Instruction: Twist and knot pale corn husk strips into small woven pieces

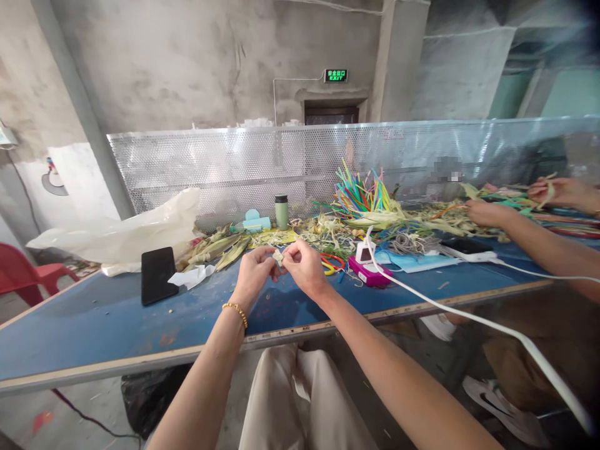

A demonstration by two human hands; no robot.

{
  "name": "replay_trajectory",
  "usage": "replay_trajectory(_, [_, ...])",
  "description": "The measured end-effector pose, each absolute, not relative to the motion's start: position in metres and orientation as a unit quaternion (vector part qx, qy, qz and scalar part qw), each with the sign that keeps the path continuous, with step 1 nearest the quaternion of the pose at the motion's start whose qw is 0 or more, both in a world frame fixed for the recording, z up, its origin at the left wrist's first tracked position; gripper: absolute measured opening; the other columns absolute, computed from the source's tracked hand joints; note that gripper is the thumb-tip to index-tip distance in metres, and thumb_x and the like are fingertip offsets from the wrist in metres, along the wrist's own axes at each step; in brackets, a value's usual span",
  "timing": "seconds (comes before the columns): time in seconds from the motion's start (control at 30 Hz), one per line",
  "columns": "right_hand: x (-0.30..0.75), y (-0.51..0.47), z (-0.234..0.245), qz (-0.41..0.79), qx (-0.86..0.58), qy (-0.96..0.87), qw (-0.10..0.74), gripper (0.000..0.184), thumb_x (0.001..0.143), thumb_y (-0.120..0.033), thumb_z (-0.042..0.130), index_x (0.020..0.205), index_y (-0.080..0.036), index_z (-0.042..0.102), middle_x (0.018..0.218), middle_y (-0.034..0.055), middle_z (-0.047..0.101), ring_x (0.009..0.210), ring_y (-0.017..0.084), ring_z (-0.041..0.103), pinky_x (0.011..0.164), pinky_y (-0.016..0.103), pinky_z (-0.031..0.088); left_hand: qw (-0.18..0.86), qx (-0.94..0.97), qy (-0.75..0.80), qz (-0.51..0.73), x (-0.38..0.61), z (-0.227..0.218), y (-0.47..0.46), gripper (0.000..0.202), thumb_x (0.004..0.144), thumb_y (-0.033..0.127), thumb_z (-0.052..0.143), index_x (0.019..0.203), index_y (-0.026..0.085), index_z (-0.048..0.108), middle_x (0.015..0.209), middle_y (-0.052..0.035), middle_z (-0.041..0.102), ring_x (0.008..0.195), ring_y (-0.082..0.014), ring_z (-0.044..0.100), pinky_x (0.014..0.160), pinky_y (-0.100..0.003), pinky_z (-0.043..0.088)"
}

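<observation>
Over the front part of the blue table, my left hand and my right hand meet, fingertips almost touching. Pinched between them is a small pale yellow-green piece, which looks like folded corn husk; its exact shape is too small to make out. Both hands have closed fingers. Just behind them lie long dried corn husks and a heap of shredded husk. Red and yellow loop handles, perhaps of scissors, show beside my right hand.
A black phone and white tissue lie left. Right are a magenta box, white charger and trailing cable. Behind stand a green tumbler, colourful stems and a perforated screen. A co-worker's hand works at right.
</observation>
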State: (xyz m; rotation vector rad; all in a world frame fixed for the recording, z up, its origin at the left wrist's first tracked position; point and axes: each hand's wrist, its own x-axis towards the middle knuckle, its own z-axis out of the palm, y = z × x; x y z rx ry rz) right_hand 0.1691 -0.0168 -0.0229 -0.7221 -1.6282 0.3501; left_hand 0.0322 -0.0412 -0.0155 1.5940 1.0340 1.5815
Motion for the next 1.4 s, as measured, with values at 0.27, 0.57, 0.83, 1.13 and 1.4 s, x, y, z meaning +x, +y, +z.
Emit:
replay_trajectory(0.27, [0.169,-0.017,-0.022,0.121,-0.318,-0.703,0.625,0.013,0.077,-0.014,0.056,0.070,-0.023,0.049,0.064,-0.0004,0.062,0.058,0.014,0.059,0.059,0.026,0.048,0.362,0.622,0.352,0.598,0.035,-0.008,-0.050,0.012,0.067,0.018,0.053,0.063,0.015,0.064,0.058,-0.0015,0.063,0.050,-0.0113,0.054,0.054,-0.025,0.044])
replay_trajectory(0.57, [0.168,-0.018,-0.025,0.074,-0.323,-0.711,0.620,0.014,0.078,-0.017,0.056,0.068,-0.023,0.048,0.067,0.0006,0.060,0.060,0.015,0.055,0.060,0.027,0.045,0.392,0.603,0.331,0.611,0.035,-0.011,-0.048,0.029,0.069,0.040,0.077,0.073,0.013,0.067,0.060,0.0004,0.060,0.054,-0.0103,0.053,0.055,-0.023,0.041])
replay_trajectory(0.83, [0.170,-0.022,-0.022,0.040,-0.302,-0.733,0.608,0.016,0.081,-0.016,0.055,0.068,-0.022,0.049,0.081,0.0039,0.056,0.070,0.015,0.055,0.065,0.027,0.048,0.365,0.606,0.343,0.618,0.034,-0.012,-0.046,0.023,0.070,0.036,0.075,0.070,0.014,0.067,0.060,-0.0004,0.063,0.055,-0.0103,0.052,0.056,-0.023,0.039])
replay_trajectory(1.13, [0.170,-0.017,-0.024,0.031,-0.309,-0.721,0.620,0.014,0.078,-0.016,0.055,0.069,-0.022,0.047,0.076,0.0024,0.053,0.065,0.015,0.053,0.062,0.028,0.045,0.408,0.602,0.325,0.605,0.034,-0.010,-0.050,0.028,0.070,0.039,0.078,0.072,0.013,0.068,0.066,-0.0017,0.065,0.060,-0.0113,0.058,0.063,-0.025,0.046])
replay_trajectory(1.4, [0.180,-0.014,-0.020,0.149,-0.300,-0.738,0.586,0.012,0.086,-0.029,0.055,0.082,-0.020,0.062,0.077,0.0035,0.065,0.070,0.016,0.060,0.066,0.028,0.049,0.388,0.631,0.337,0.581,0.031,-0.015,-0.046,0.029,0.070,0.039,0.079,0.077,0.012,0.071,0.065,-0.0038,0.068,0.061,-0.0150,0.061,0.064,-0.029,0.050])
